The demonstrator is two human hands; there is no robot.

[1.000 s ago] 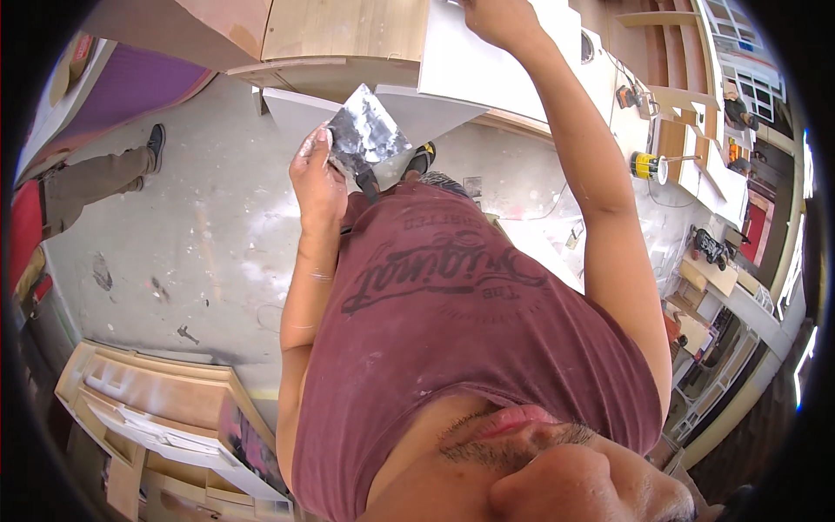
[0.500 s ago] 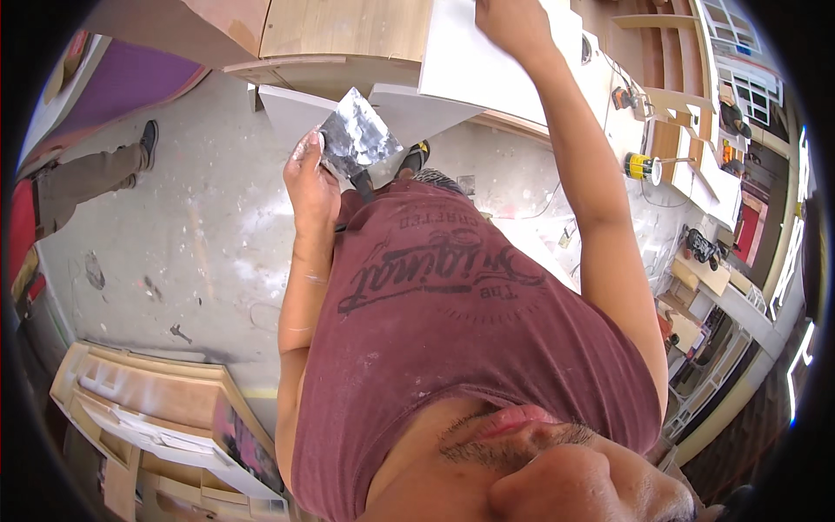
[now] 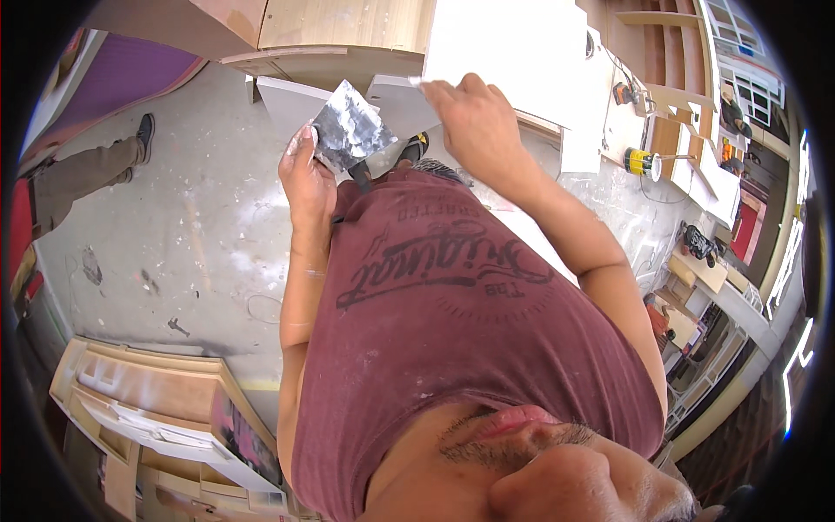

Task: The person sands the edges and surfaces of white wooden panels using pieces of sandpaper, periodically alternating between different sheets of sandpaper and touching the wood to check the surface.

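My left hand (image 3: pixel 306 183) grips a thin square plate (image 3: pixel 352 130) by its left edge, in front of my shirt. The plate is dark and smeared with white paste. To its right, my right hand (image 3: pixel 480 122) hangs in the air with fingers pinched together. A small white bit shows at its fingertips, too small to make out: it could be paste or something held. Just beyond that hand lies a white panel (image 3: pixel 513 61) of a cabinet.
A wooden cabinet (image 3: pixel 344 26) stands ahead, with a purple surface (image 3: pixel 130 87) to its left. Another person's leg (image 3: pixel 91 174) shows at the left. A yellow can (image 3: pixel 640 162) and a power tool (image 3: pixel 623 93) are at the right. Wooden furniture (image 3: pixel 148 391) fills the lower left.
My right hand has come back from the white panel toward the plate, its elbow now bent. The left hand and plate have shifted slightly.
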